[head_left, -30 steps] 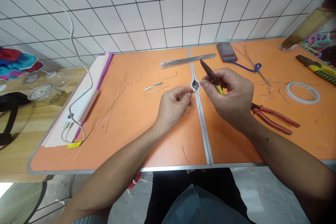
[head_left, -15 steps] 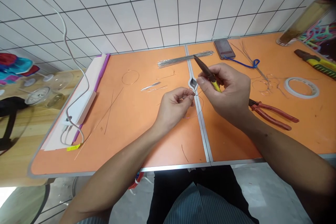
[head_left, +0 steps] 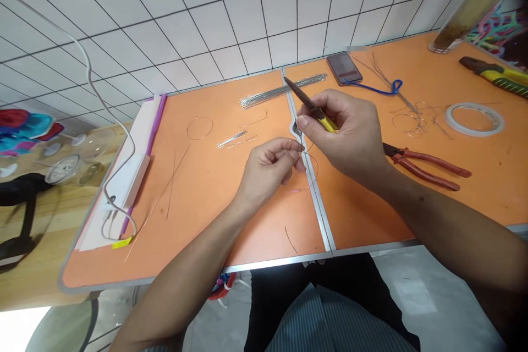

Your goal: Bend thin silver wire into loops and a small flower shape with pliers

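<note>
My left hand (head_left: 270, 170) pinches a thin wire loop (head_left: 312, 168) just above the orange table (head_left: 214, 203), near the metal seam between its two halves. My right hand (head_left: 346, 132) is closed round yellow-handled needle-nose pliers (head_left: 307, 103), whose dark jaws point up and away to the left. Thumb and fingertips of both hands meet over the wire. A bundle of straight wires (head_left: 280, 91) lies just beyond the plier tips.
Red-handled pliers (head_left: 424, 164) lie right of my right hand. A tape roll (head_left: 474, 119), loose wire rings (head_left: 408, 121), a phone (head_left: 344, 67) with a blue cord, a yellow-handled tool (head_left: 495, 74) and a jar (head_left: 462, 16) are at the right. A wire ring (head_left: 199, 127) and white power strip (head_left: 127, 176) sit left.
The view has tilted and shifted, so the table appears slanted. Both hands stay together on the wire; the plier tips have swung slightly leftward and upward.
</note>
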Available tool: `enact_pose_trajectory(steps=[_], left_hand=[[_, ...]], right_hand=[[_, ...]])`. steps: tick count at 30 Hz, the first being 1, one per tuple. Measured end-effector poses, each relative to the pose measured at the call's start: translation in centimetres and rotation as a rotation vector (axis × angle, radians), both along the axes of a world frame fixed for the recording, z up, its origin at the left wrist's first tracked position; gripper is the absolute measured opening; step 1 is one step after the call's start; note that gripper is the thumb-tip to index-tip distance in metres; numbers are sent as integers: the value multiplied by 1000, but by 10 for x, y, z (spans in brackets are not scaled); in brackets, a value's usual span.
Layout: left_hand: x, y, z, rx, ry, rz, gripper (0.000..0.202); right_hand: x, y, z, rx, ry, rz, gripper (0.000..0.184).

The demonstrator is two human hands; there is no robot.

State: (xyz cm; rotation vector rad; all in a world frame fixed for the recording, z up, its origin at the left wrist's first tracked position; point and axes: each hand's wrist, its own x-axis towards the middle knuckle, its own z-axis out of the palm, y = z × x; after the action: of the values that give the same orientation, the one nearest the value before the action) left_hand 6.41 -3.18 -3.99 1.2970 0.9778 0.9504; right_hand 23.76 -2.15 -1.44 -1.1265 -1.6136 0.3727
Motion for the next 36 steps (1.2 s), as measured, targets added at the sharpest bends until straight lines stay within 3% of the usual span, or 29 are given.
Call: enact_pose_trajectory(steps=[10, 16, 19, 24, 29, 36], left_hand=[[0, 2, -5, -79, -37, -4, 17], [-1, 11, -11, -69, -135, 145, 17], [-4, 14, -6, -67, -226, 219, 18], [-11, 13, 8, -125, -302, 209, 21], [-15, 12, 16, -101, -346, 212, 14], [-17, 9, 17, -55, -296, 210, 13]], right_hand=[[1, -6, 2, 68, -42, -17, 12], [-2, -10, -9, 279, -253, 87, 12], [-4, -14, -19, 469, -328, 158, 17], [-4, -16, -29, 736, -527, 188, 22], [-3, -17, -26, 820, -688, 186, 18], [0, -20, -22, 859, -708, 205, 23]])
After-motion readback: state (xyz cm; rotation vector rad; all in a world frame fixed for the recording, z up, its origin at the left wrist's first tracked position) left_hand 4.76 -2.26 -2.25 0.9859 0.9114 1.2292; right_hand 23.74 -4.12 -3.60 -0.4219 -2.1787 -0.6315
